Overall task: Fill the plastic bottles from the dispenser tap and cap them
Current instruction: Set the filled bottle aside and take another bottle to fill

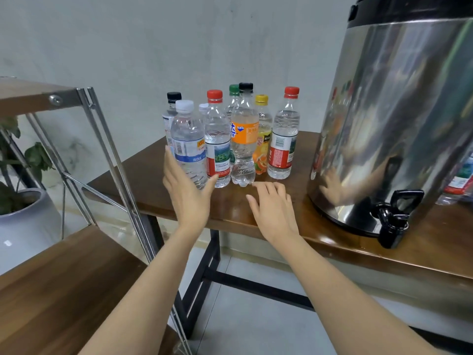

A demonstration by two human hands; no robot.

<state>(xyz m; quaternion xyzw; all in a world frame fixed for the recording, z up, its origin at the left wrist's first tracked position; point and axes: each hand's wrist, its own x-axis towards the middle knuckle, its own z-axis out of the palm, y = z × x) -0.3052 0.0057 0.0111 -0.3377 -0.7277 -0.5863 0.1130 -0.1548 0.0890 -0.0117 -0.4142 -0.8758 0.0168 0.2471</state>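
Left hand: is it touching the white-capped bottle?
Cannot tell. Head view: the open left hand flanks the white-capped bottle, fingers at its left side, thumb at its right; overlap hides any contact or gap.

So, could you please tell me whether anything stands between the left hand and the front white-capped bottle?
Nothing visible does: the left hand lies close beside the front white-capped bottle, at the cluster's near-left edge.

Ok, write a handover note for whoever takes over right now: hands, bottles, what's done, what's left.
Left hand: open, cupped beside the white-cap bottle; holds nothing.
Right hand: open, over the table.
Bottles: clustered left of the dispenser, all capped; they look filled.
Tap: nothing under it.
To do: more bottles behind the dispenser; state unclear.
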